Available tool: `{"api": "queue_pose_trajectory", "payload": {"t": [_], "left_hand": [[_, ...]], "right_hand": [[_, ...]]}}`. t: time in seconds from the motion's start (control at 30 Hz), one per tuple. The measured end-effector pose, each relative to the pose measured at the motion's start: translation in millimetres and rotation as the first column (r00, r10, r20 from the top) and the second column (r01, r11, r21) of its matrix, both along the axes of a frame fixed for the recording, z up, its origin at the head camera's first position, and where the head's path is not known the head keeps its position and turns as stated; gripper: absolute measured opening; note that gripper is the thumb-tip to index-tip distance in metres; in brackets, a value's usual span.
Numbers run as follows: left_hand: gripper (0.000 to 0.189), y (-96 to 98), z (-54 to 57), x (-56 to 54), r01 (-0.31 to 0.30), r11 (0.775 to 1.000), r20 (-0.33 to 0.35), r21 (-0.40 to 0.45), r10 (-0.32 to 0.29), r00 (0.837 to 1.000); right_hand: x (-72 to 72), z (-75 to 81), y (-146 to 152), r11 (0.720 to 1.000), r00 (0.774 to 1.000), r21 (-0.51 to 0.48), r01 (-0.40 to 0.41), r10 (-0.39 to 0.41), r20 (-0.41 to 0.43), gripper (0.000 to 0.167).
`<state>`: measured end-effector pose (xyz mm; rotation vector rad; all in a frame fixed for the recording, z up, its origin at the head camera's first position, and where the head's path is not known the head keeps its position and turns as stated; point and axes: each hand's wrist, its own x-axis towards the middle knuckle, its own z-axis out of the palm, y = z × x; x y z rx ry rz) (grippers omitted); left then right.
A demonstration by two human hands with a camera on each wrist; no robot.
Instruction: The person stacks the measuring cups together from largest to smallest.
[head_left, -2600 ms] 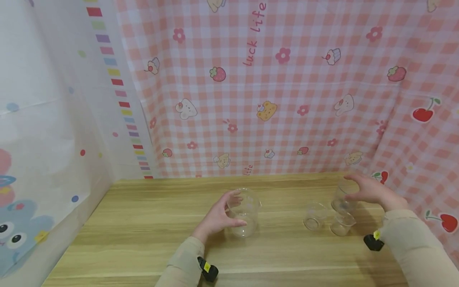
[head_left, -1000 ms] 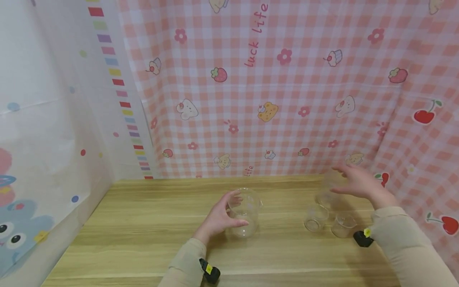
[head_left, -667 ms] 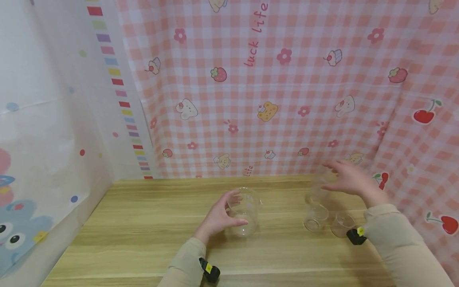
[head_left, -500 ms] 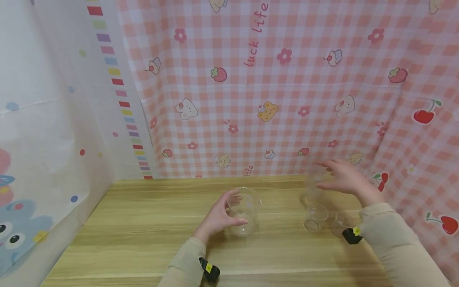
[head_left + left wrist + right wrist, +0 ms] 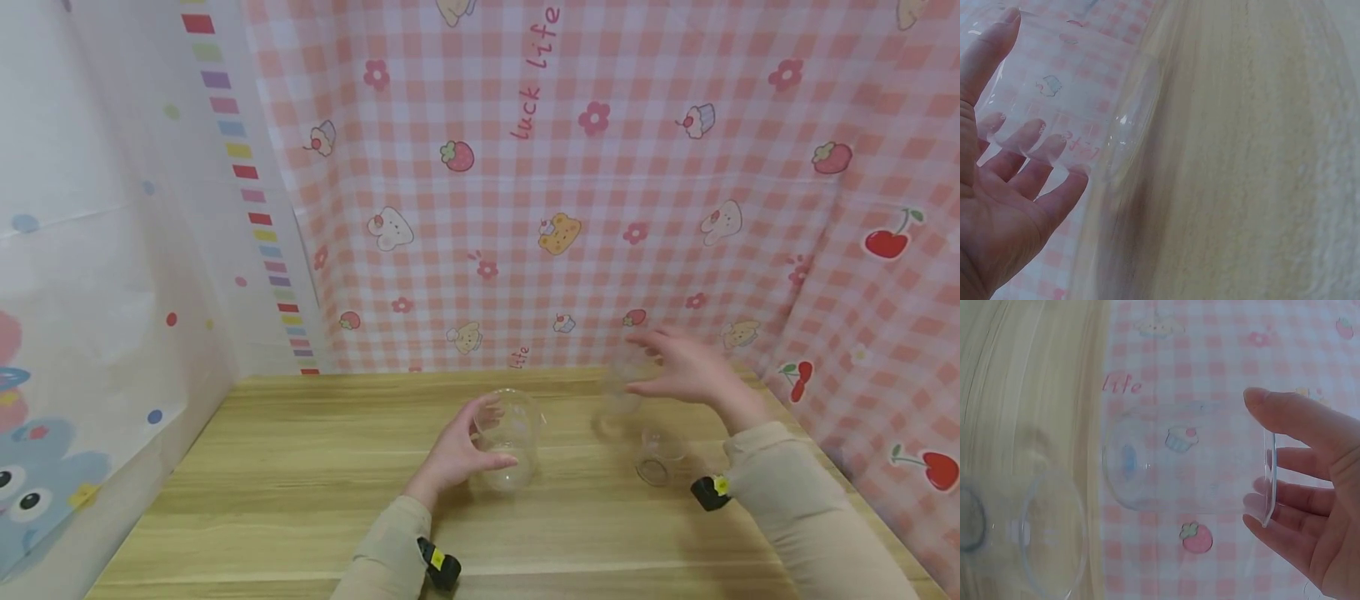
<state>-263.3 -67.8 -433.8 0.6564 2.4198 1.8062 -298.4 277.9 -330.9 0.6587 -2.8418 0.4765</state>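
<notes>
My left hand (image 5: 457, 450) grips the side of a large clear beaker (image 5: 521, 429), which stands upright on the wooden table. In the left wrist view, the thumb and fingers wrap its transparent wall (image 5: 1072, 75). My right hand (image 5: 686, 371) holds a second, narrower clear beaker (image 5: 1172, 465) near its rim, raised over the back of the table. The right wrist view shows thumb on one side and fingers on the other. Below that hand stands a smaller beaker (image 5: 662, 450). Another small beaker is hidden behind the right forearm.
The wooden table (image 5: 285, 475) ends at a pink checked cloth (image 5: 420, 250) hung behind it. More patterned cloth (image 5: 885, 333) hangs along the right edge, and a white sheet (image 5: 112, 250) along the left. Black wrist cameras (image 5: 438, 567) sit on both sleeves.
The right hand has lifted the narrower beaker off the table's right side and carried it leftward, past the smaller beakers. The left hand and large beaker have stayed almost in place.
</notes>
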Motion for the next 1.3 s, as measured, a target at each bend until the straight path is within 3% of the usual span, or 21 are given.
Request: {"api": "queue_pose_trajectory", "payload": {"t": [0.1,0.27,0.5,0.63,1.13,1.3], "left_hand": [[0.085,0.0,5.8,4.4,-0.001,1.000,-0.010,0.013,0.001,1.000],[0.087,-0.3,1.5,0.7,-0.005,1.000,-0.010,0.006,0.005,1.000],[0.092,-1.2,-26.8,-18.0,-0.024,1.000,-0.016,-0.012,0.023,1.000],[0.092,-2.1,-31.2,-20.9,-0.026,0.999,-0.018,-0.024,0.025,1.000],[0.091,-1.5,-31.6,-21.0,-0.015,1.000,-0.023,-0.006,0.015,1.000],[0.090,-1.1,-17.8,-11.9,-0.003,1.000,-0.020,0.010,0.003,1.000]], "right_hand": [[1.7,2.1,-6.7,1.000,1.000,-0.015,-0.012,0.012,0.003,0.071],[4.8,4.9,-17.2,1.000,1.000,-0.013,-0.014,0.014,-0.016,0.072],[10.3,9.6,-31.3,0.999,0.999,-0.030,-0.028,0.027,-0.017,0.072],[11.4,12.3,-38.8,0.997,0.997,-0.038,-0.061,0.060,-0.039,0.072],[15.8,25.8,-61.5,0.984,0.991,-0.128,-0.127,0.121,-0.052,0.072],[17.2,29.5,-72.0,0.949,0.974,-0.220,-0.225,0.225,-0.025,0.069]]}}
